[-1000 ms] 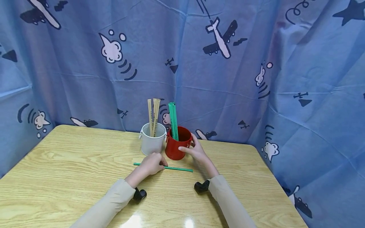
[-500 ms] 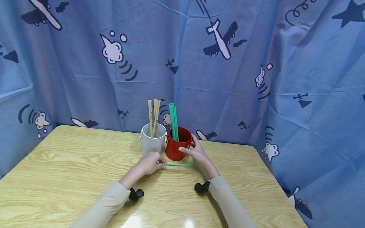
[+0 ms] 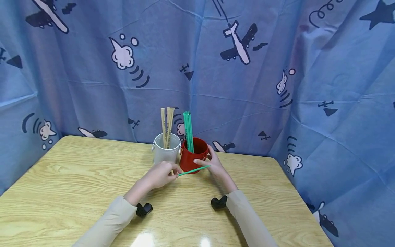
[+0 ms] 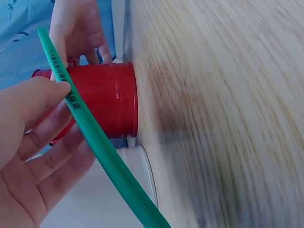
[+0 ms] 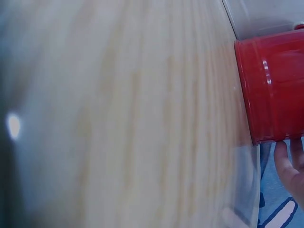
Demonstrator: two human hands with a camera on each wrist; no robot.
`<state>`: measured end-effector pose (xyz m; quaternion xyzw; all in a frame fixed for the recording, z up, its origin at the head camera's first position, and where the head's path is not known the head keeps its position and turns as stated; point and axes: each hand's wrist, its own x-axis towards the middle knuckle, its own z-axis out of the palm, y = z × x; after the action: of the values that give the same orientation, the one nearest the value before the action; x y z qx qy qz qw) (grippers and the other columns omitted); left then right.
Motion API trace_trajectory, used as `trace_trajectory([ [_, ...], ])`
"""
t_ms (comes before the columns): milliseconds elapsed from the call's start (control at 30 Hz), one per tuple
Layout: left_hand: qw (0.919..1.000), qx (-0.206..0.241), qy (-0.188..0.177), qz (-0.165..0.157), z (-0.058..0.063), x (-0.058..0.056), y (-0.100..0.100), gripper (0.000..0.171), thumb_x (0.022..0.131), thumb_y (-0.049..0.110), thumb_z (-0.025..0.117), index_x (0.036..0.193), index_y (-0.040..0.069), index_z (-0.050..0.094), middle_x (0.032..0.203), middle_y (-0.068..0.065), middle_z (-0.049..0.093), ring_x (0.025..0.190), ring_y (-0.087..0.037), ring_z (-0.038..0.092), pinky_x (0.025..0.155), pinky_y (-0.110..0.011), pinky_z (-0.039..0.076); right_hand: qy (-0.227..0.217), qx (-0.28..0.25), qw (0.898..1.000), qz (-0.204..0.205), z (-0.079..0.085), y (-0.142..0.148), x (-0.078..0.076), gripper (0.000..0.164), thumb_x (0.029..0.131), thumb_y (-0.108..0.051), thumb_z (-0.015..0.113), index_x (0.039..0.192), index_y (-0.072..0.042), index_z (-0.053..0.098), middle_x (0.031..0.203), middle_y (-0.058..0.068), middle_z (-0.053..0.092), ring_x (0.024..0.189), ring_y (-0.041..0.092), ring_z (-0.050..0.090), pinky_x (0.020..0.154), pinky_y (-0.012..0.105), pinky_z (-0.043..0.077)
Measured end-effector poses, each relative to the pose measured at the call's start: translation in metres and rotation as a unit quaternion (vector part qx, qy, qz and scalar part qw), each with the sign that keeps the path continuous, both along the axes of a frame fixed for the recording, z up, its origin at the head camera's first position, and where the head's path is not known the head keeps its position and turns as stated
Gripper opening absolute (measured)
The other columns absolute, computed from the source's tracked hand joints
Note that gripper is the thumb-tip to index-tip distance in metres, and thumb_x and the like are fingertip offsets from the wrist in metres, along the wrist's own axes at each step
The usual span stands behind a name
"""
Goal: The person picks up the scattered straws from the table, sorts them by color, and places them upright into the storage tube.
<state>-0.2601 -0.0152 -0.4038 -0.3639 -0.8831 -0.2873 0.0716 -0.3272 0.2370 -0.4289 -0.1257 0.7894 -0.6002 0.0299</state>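
My left hand (image 3: 162, 175) pinches a green wrapped straw (image 3: 193, 170) between thumb and fingers, raised off the table in front of the buckets. In the left wrist view, dark printing shows on the straw (image 4: 102, 142), which slants across the red bucket (image 4: 105, 97). My right hand (image 3: 213, 165) holds the right side of that small red bucket (image 3: 187, 163), its thumb on the front and the fingers reaching behind. Several green straws (image 3: 188, 132) stand in the red bucket, leaning to its left side. Right fingertips (image 5: 282, 156) touch the bucket's side in the right wrist view.
Just left of the red bucket stands a white bucket (image 3: 158, 156) with several beige wrapped straws (image 3: 168, 127) upright in it. Both are near the back of the wooden table (image 3: 86, 178). Behind hangs a blue patterned curtain (image 3: 154, 99).
The green straw, earlier lying on the table under my left hand, has been lifted, and its right end now tilts upward. The left hand has drawn slightly back left; the right hand keeps its hold.
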Motion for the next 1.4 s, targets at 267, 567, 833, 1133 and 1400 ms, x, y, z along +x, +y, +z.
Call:
trace_trajectory([
  [267,0.9996,0.022,0.014,-0.005,0.005,0.000,0.001,0.012,0.081,0.006,0.068,0.092,0.010,0.071,0.078,0.005,0.066,0.071,-0.008,0.058,0.064,-0.016,0.048,0.005,0.009,1.000,-0.023,-0.002,0.000,0.000,0.079,0.081,-0.017,0.076,0.147,-0.021,0.032,0.148,0.007,0.041,0.135,0.036,0.037,0.102,0.053,0.045],
  [567,0.9991,0.040,0.016,0.002,0.011,0.006,0.007,0.014,0.080,0.006,0.067,0.093,0.011,0.069,0.076,0.007,0.064,0.070,-0.006,0.057,0.061,-0.015,0.046,-0.003,-0.016,1.000,-0.002,-0.002,0.000,-0.002,0.080,0.082,-0.005,0.073,0.149,-0.012,0.029,0.148,0.015,0.039,0.133,0.037,0.038,0.106,0.053,0.041],
  [833,0.9979,0.047,0.043,0.008,0.016,0.011,0.013,0.021,0.082,0.004,0.066,0.101,0.008,0.072,0.078,0.005,0.063,0.073,-0.009,0.058,0.064,-0.016,0.047,0.015,-0.023,1.000,-0.004,-0.003,-0.001,0.002,0.080,0.081,-0.008,0.075,0.147,-0.019,0.031,0.145,0.009,0.043,0.130,0.029,0.041,0.099,0.039,0.047],
  [1133,0.9965,0.074,0.024,0.030,0.024,0.014,0.020,0.021,0.080,0.004,0.063,0.099,0.008,0.070,0.081,0.003,0.064,0.075,-0.009,0.059,0.064,-0.017,0.047,0.023,-0.007,1.000,-0.018,-0.005,-0.001,0.002,0.078,0.081,-0.009,0.075,0.146,-0.019,0.033,0.145,0.011,0.042,0.126,0.035,0.043,0.095,0.042,0.044],
  [1400,0.9869,0.146,0.008,0.069,0.030,0.013,0.025,0.018,0.080,0.005,0.062,0.097,0.008,0.067,0.077,0.004,0.062,0.070,-0.008,0.056,0.064,-0.018,0.049,0.010,0.017,1.000,-0.024,-0.005,-0.001,-0.002,0.080,0.081,-0.017,0.076,0.147,-0.020,0.032,0.149,0.007,0.039,0.135,0.038,0.038,0.105,0.056,0.041],
])
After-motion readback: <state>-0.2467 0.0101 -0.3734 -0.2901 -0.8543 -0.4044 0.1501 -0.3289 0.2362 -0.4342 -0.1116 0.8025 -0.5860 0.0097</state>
